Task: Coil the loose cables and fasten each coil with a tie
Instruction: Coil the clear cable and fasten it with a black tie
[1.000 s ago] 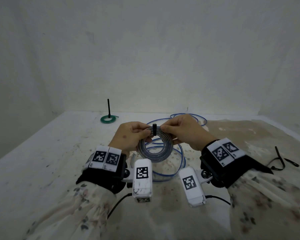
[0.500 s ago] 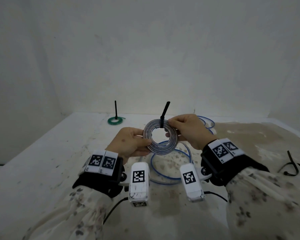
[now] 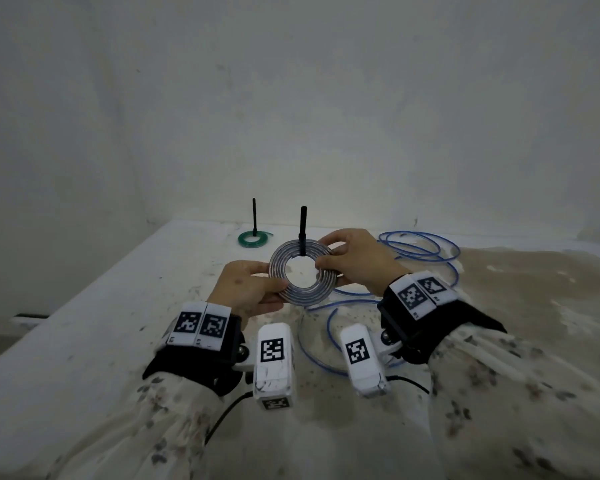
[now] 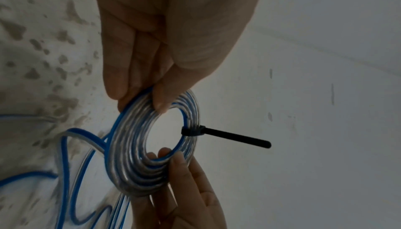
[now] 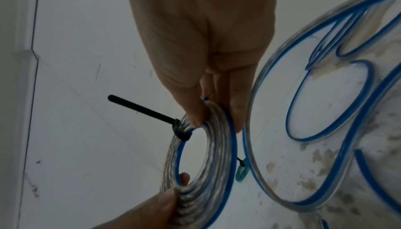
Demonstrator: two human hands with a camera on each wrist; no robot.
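A flat coil of clear, blue-edged cable (image 3: 300, 295) (image 4: 130, 160) (image 5: 224, 144) hangs upright above the table, held by both hands. A black tie (image 3: 302, 230) (image 4: 234, 136) (image 5: 141, 109) wraps its top, tail pointing straight up. My left hand (image 3: 279, 289) (image 4: 139, 100) pinches the lower left rim between thumb and fingers. My right hand (image 3: 326, 254) (image 5: 214, 123) pinches the right rim. Loose loops of blue-edged cable (image 3: 420, 251) (image 5: 303, 204) lie on the table behind and under the coil; I cannot tell whether they join it.
A small green coil (image 3: 254, 239) (image 5: 240, 174) with an upright black tie sits at the back left of the stained white table (image 3: 118, 323). White walls close the table's far side and left. Camera cables hang from both wrists.
The coil has been lifted and tipped upright to face me. Both hands pinched its top near the tie; now they hold opposite rims, and the tie tail stands free.
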